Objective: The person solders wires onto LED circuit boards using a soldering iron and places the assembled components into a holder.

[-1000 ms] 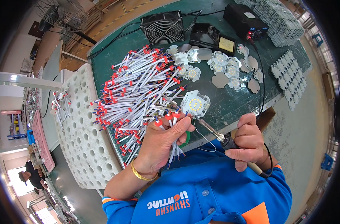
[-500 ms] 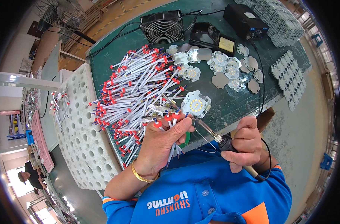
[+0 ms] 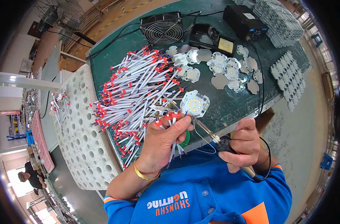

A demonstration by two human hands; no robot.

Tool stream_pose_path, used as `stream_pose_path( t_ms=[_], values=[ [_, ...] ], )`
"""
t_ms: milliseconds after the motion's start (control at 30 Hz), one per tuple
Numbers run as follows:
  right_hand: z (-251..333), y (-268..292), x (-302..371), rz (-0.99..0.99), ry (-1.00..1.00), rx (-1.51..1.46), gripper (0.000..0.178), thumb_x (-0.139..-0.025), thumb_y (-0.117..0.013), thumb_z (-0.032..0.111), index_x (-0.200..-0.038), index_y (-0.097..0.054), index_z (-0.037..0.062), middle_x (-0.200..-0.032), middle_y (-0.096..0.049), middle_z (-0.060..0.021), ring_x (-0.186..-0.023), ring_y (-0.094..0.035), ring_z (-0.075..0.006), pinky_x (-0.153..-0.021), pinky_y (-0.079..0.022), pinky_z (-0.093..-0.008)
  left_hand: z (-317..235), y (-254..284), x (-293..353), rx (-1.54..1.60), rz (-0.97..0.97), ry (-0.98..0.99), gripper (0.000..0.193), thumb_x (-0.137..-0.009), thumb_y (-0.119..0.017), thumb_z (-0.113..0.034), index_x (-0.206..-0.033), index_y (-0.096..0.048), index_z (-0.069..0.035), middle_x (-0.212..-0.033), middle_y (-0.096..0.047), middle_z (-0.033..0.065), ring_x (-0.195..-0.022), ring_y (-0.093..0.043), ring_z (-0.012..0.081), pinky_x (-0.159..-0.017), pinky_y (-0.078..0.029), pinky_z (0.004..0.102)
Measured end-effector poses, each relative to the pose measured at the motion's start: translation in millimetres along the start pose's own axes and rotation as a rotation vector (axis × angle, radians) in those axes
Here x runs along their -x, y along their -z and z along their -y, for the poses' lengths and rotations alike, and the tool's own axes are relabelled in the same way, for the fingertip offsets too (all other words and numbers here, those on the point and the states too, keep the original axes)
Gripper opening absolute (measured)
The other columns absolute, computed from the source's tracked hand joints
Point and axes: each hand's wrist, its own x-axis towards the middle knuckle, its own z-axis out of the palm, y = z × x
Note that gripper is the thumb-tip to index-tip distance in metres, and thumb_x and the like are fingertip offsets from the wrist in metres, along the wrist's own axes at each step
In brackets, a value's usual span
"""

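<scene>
Wires (image 3: 175, 115) are pinched in our left hand (image 3: 165, 136) near the board (image 3: 195, 103); our right hand (image 3: 244, 143) clasps the soldering iron (image 3: 226, 145), presumably for steadiness

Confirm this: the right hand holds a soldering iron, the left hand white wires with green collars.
Wrong colour: the head view shows red collars on the white wires in the left hand. The right hand does hold a soldering iron.

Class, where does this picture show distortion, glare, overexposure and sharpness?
Head view: green table bows at its far edge; head view: glare whitens a loose board; head view: the lower-left window is blown out; head view: the right hand looks sharp.
</scene>
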Motion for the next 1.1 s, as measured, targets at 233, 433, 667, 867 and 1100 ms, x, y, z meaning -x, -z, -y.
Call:
stream_pose_path(
  t_ms=[233, 433, 667, 867, 1100],
  values=[
    [-5, 10, 0, -0.16, -0.072, -0.074, 0.028, -0.09, -0.048, 0.036, -0.082, -0.062, 0.0128, -0.056, -0.041, 0.0028, -0.051, -0.04, -0.0144, -0.064, -0.037, -0.0344, 0, 6, -1, 0.001, 0.043, 0.002, 0.023, -0.085, -0.066, -0.016, -0.101, -0.063, -0.001, -0.08, -0.065, 0.0075, -0.061, -0.049, 0.0075, -0.055, -0.037, 0.0219],
    [-32, -7, -25, -0.155, -0.24, -0.013, 0.024, -0.087, -0.058, 0.031, -0.085, -0.06, 0.0078, -0.067, -0.047, -0.0045, -0.055, -0.046, -0.0198, -0.059, -0.04, -0.0373, -5, 4, -3, -0.024, 0.072, 0.018, 0.017, -0.086, -0.063, -0.013, -0.097, -0.062, -0.001, -0.077, -0.063, 0.0049, -0.059, -0.049, 0.008, -0.055, -0.038, 0.0207],
    [-50, -42, -55, -0.094, -0.618, -0.362, 0.025, -0.069, -0.072, 0.0, -0.089, -0.056, 0.0032, -0.081, -0.058, -0.0069, -0.065, -0.056, -0.0178, -0.058, -0.045, -0.0274, -4, 13, -9, -0.134, 0.077, -0.049, 0.018, -0.087, -0.062, -0.013, -0.1, -0.063, -0.001, -0.08, -0.064, 0.0062, -0.061, -0.05, 0.0083, -0.056, -0.04, 0.021],
    [-43, -30, -55, -0.006, -0.658, -0.383, 0.025, -0.069, -0.07, -0.002, -0.088, -0.055, 0.003, -0.082, -0.059, -0.007, -0.068, -0.058, -0.0177, -0.06, -0.045, -0.0283, -8, 19, -13, -0.067, 0.106, -0.044, 0.024, -0.089, -0.06, -0.017, -0.107, -0.06, -0.001, -0.083, -0.065, 0.0064, -0.063, -0.05, 0.0086, -0.058, -0.04, 0.0215],
    [-37, -47, -46, -0.144, -0.47, -0.157, 0.029, -0.065, -0.071, -0.006, -0.086, -0.054, 0.005, -0.071, -0.056, -0.0075, -0.059, -0.053, -0.0221, -0.051, -0.042, -0.0298, -9, 23, -15, -0.039, 0.163, -0.078, 0.025, -0.089, -0.06, -0.015, -0.109, -0.059, -0.001, -0.082, -0.065, 0.0079, -0.062, -0.05, 0.0091, -0.057, -0.037, 0.0216]
  ],
)
